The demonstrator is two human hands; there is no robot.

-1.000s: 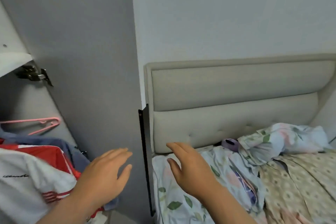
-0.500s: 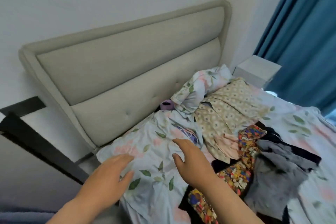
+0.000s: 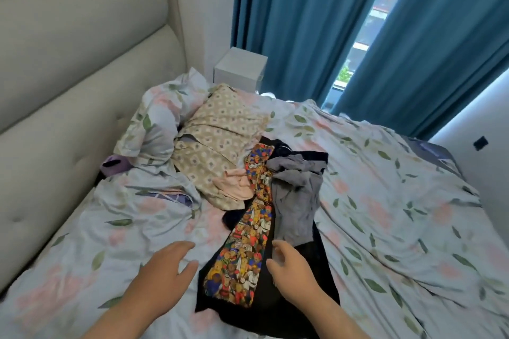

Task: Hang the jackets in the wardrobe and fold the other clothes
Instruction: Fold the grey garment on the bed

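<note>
Wardrobe is no longer in view; the bed (image 3: 385, 201) is now faced. Clothes pile (image 3: 294, 201) is seen at 12 o'clock of left hand (image 3: 165, 264) and right hand (image 3: 292, 270), both empty, fingers loosely apart. Pick-up for folding is judged next.

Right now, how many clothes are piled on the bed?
5: beige patterned top farthest, pink piece beside it, colourful print central, grey one right, black one underneath. Others may be hidden.

Single head-worn wide-angle view, looking down across bed (image 3: 385, 187), close over clothes pile (image 3: 296, 195), headboard (image 3: 68, 63) left, curtains (image 3: 289, 22) ahead.
</note>
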